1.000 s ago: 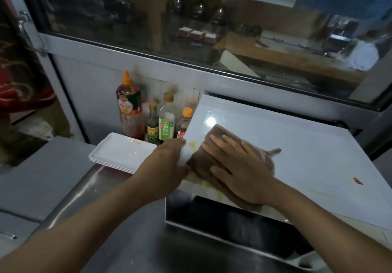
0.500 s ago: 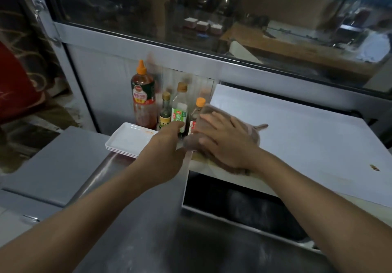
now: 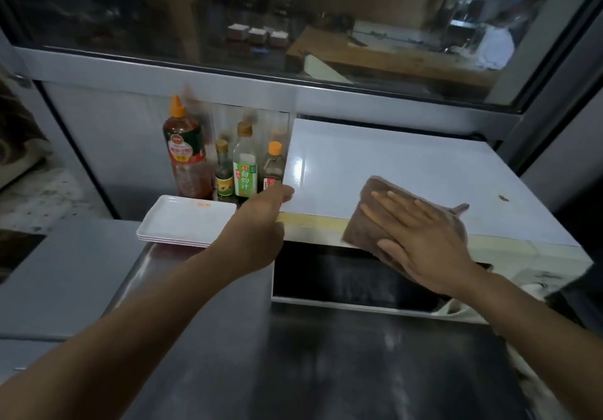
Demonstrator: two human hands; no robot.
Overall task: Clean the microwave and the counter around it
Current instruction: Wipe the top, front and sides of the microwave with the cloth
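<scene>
A white microwave with a dark door stands on a steel counter below a window. A folded brown cloth lies on the front edge of its top. My right hand presses flat on the cloth with straight, spread fingers. At the microwave's front left top corner my left hand rests against the edge, and its fingers are hidden from me. A small brown speck sits on the top near the right side. A yellowish strip runs along the top's front edge.
Several sauce bottles stand left of the microwave against the back panel, the tallest a red one with an orange cap. A stack of white rectangular plates lies in front of them. A lower grey surface adjoins the counter's left.
My right hand has slid the cloth to the right along the microwave's front top edge, away from the left corner. My left hand has stayed at that corner.
</scene>
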